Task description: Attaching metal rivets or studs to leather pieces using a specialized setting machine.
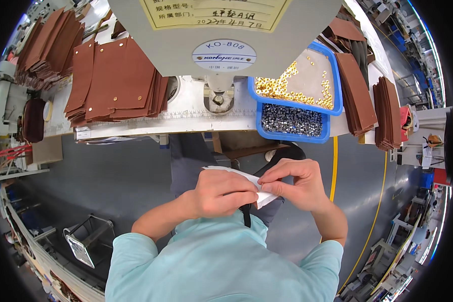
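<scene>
Just off the front edge of the counter [194, 122], over the person's lap, a white folded piece [268, 197] slants down from left to right between the two hands. The left hand [217, 191] is curled closed over its left part, knuckles up, keeping firm hold of it. The right hand [303, 185] has its thumb and forefinger drawn close together at the piece's right part; a tiny brownish bit shows by the fingertips, but I cannot tell whether they grip that, the white piece or both.

At the middle of the counter's front edge, beneath a pale machine [172, 35], runs a ruled scale. Right of it sits an upper blue tray [253, 93] with small gold-coloured rings [274, 88], and below that, overhanging the front edge, a lower blue tray [293, 136] with dark, shiny small parts [292, 121]. Brown sheets with metal studs [120, 80] lie left of the machine, near the front edge; more brown sheets [50, 41] are heaped toward the far left corner. Near the right edge lie two narrow brown stacks [356, 93].
</scene>
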A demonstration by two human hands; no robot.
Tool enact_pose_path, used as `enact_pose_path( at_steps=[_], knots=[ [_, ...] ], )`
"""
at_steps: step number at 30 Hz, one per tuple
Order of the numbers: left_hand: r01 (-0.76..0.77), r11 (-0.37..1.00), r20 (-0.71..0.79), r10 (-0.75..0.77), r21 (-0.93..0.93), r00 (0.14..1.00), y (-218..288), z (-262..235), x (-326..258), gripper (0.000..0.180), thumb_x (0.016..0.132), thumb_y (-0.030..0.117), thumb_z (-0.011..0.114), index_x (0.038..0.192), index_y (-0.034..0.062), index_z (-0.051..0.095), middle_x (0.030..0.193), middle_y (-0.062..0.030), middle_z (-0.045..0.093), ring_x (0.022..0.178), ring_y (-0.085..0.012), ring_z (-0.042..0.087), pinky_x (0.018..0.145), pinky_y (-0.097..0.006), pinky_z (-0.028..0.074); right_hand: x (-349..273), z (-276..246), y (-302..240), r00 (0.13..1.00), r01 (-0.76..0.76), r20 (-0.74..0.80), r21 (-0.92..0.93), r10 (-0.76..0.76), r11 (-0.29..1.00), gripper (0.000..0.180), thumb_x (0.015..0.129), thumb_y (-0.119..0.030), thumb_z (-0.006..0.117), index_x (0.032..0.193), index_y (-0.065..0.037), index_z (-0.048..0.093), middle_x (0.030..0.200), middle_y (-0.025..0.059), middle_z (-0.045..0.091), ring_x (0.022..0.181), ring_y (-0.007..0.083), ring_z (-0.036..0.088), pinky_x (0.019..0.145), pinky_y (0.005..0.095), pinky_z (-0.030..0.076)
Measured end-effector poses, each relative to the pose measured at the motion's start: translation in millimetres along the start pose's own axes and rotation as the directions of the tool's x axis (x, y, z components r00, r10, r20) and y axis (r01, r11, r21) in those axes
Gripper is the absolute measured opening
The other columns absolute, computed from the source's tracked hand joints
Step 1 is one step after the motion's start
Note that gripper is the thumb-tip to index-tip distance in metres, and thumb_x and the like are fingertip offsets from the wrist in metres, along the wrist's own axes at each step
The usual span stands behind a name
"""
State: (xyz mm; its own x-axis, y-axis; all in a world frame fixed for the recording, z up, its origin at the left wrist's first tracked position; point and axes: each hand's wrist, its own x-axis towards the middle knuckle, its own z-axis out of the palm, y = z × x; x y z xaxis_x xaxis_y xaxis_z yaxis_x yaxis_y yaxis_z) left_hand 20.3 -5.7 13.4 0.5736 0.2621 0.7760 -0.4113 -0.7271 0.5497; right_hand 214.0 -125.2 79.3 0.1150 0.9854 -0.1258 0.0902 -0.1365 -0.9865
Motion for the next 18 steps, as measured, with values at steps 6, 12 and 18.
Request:
enact_pose_path(
  at_steps=[6,12,18],
  knots=[
    [0.112,0.99,-0.022,-0.114,-0.088,0.993,1.8,1.1,0.4,0.032,0.061,-0.006,0.083,0.088,0.0065,0.071,0.084,-0.0051,0.072,0.069,-0.0207,0.071,0.055,-0.03,0.057,-0.1,5.3,-2.1,0.988,-0.155,0.027,0.057,0.153,0.986,0.012,0.085,0.0,0.079,0.098,-0.001,0.08,0.091,0.0092,0.078,0.08,0.0118,0.071,0.07,0.0246,0.056],
    [0.145,0.984,-0.032,-0.149,-0.102,0.988,1.1,1.1,-2.0,0.032,0.06,-0.006,0.084,0.086,0.0062,0.071,0.083,-0.0055,0.072,0.066,-0.0202,0.07,0.053,-0.03,0.055,0.7,3.7,-2.6,0.995,-0.075,0.058,-0.066,0.079,0.995,0.013,0.088,-0.001,0.076,0.1,-0.001,0.08,0.092,0.011,0.079,0.081,0.013,0.074,0.071,0.0251,0.057],
    [0.194,0.975,-0.029,-0.198,-0.104,0.98,1.4,1.8,-3.8,0.03,0.061,-0.006,0.084,0.085,0.0057,0.071,0.083,-0.0059,0.072,0.065,-0.0196,0.069,0.052,-0.029,0.054,2.0,2.6,-6.2,0.995,-0.053,0.072,-0.152,0.065,0.987,0.016,0.088,-0.001,0.073,0.103,0.0,0.079,0.092,0.0129,0.079,0.082,0.016,0.076,0.073,0.0263,0.059]
  ],
)
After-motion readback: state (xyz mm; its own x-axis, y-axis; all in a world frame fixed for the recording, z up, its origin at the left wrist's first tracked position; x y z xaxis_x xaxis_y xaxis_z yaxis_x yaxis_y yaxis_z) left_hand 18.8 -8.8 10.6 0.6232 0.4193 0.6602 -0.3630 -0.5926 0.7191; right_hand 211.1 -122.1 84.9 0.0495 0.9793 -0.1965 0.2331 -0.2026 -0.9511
